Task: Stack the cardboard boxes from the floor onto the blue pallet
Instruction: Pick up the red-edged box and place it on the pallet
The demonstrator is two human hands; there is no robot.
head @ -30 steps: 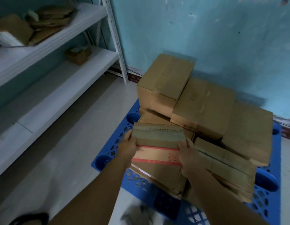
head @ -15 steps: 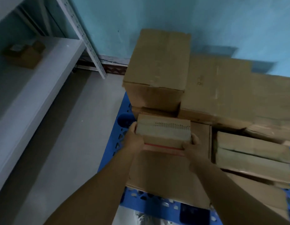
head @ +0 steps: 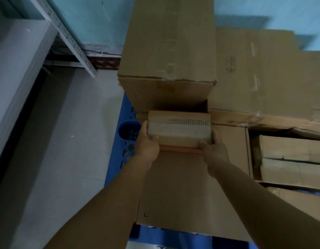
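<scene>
A small cardboard box (head: 179, 127) with pale tape on top and a red stripe on its near face is held between both hands. My left hand (head: 147, 142) grips its left end and my right hand (head: 214, 149) grips its right end. The box sits low over a wide flat box (head: 182, 186) and up against the front of a tall box (head: 170, 51). Several more boxes (head: 263, 72) fill the blue pallet (head: 126, 130), whose left edge shows beside my left hand.
A grey metal shelf unit (head: 17, 56) stands along the left, its slotted post (head: 73, 44) reaching the floor near the teal wall (head: 94, 20). Bare grey floor (head: 71, 141) lies between shelf and pallet. Flat boxes (head: 292, 159) are stacked at right.
The small box has moved forward and down, from in front of the stack to against the tall box. The view has come closer over the pallet.
</scene>
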